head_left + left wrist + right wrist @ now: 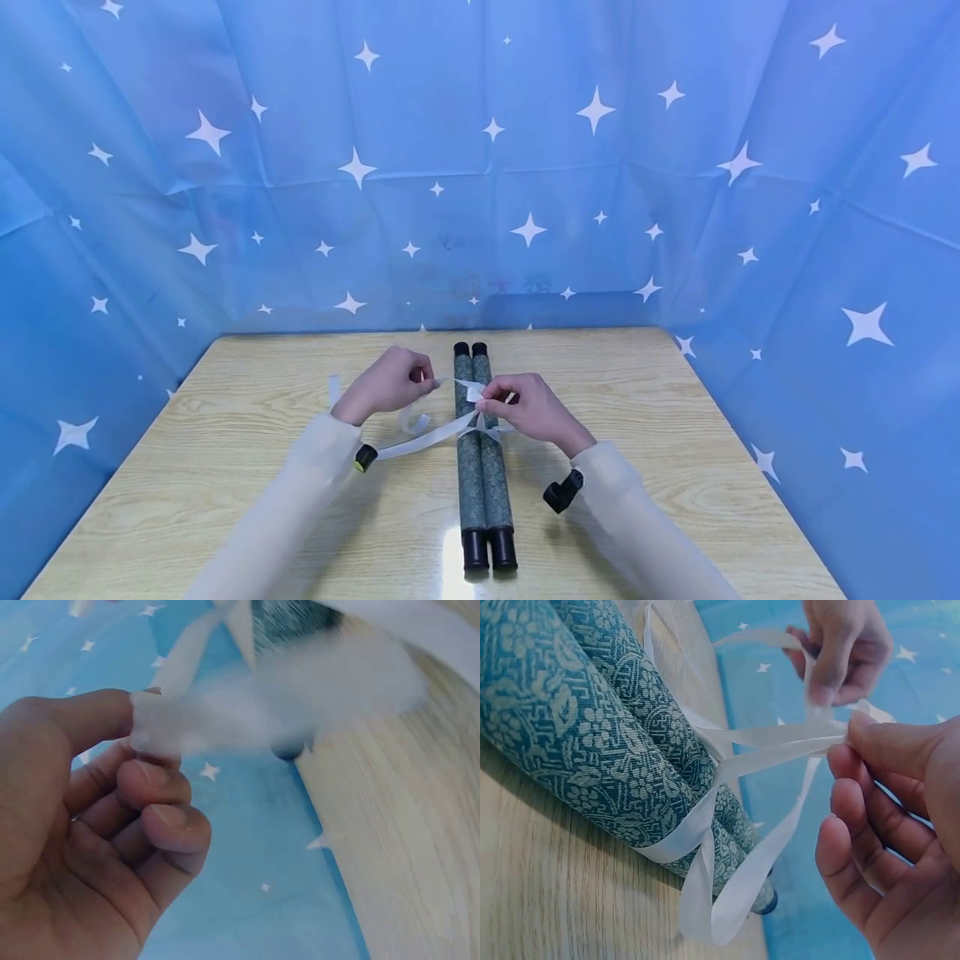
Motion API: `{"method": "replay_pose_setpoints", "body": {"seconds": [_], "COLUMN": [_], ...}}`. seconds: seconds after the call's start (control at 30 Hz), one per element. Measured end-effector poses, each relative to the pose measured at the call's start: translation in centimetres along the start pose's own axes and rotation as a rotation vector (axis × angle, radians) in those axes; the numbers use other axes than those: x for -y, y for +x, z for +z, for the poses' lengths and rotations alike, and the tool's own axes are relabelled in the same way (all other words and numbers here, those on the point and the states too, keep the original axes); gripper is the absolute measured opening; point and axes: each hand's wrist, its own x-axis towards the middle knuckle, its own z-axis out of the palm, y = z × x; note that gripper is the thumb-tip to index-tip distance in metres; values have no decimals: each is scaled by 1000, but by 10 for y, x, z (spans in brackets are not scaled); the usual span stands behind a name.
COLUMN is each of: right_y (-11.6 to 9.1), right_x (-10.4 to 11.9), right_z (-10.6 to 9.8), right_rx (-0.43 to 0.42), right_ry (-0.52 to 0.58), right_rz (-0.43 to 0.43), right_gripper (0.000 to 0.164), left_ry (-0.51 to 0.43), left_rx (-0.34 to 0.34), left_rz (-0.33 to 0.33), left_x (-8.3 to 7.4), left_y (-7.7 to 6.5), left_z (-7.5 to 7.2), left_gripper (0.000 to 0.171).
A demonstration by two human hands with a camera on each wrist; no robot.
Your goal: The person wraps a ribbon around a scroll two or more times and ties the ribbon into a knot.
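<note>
Two scrolls (pixel 482 492) lie side by side on the wooden table, wrapped in teal floral-patterned cloth with black end knobs. A white ribbon (pixel 681 834) goes round them near the middle, with loops and loose lengths rising from it. Above and left of the scrolls, my left hand (pixel 393 383) pinches one length of ribbon (pixel 180 724) between thumb and index finger. Just over the scrolls, my right hand (pixel 528 408) pinches ribbon strands between thumb and index finger. Its other fingers (pixel 851 806) are spread and loosely bent in the right wrist view.
The wood-grain table (pixel 637 375) reaches to a blue curtain (pixel 450 167) with white stars behind and at both sides. A long ribbon tail (pixel 427 440) trails left past the left wrist. Small black wrist cameras (pixel 562 492) hang below both wrists.
</note>
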Motion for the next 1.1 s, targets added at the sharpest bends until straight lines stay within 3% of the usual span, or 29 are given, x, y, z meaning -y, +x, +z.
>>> {"method": "replay_pose_setpoints", "body": {"seconds": [0.33, 0.67, 0.87, 1.1], "right_y": [2, 2, 2, 1], "right_x": [-1, -2, -1, -2], "right_z": [0, 1, 0, 0], "right_rx": [-2, -10, -4, -21], "right_ry": [1, 22, 26, 18], "right_rz": [-7, 13, 24, 17], "right_gripper": [14, 19, 16, 14], "left_ry": [-325, -752, -953, -1150], "left_rx": [107, 169, 174, 152], "left_rz": [-95, -243, -231, -178], "left_x": [-24, -40, -56, -81], "left_y": [-23, -43, -50, -46], "left_z": [1, 18, 25, 33], "left_gripper": [24, 29, 35, 37]}}
